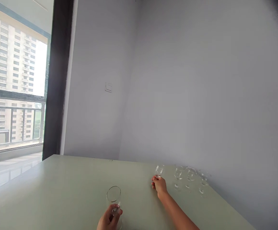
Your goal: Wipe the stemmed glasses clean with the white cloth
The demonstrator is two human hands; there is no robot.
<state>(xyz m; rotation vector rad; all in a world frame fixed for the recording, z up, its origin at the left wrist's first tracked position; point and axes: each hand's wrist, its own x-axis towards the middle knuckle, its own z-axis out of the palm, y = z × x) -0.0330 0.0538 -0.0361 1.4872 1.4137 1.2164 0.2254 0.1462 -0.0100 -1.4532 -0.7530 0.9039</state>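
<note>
Near the table's front edge, my left hand (pixel 109 218) is closed around the lower part of a clear stemmed glass (pixel 113 195), whose rim faces up and slightly toward me. Farther off and to the right, my right hand (pixel 159 184) grips another clear stemmed glass (pixel 159 170) low down, its bowl showing above my fingers. The fingers hide the stem of this second glass, and I cannot tell whether its foot touches the table. Both glasses look upright and hold no visible liquid.
Right of my right hand, several clear stemmed glasses stand close together, among them a near one (pixel 203 182) and a left one (pixel 178 175). The pale green table (pixel 69 188) meets a grey wall (pixel 177 95) behind. A dark door frame (pixel 57 80) rises at the left.
</note>
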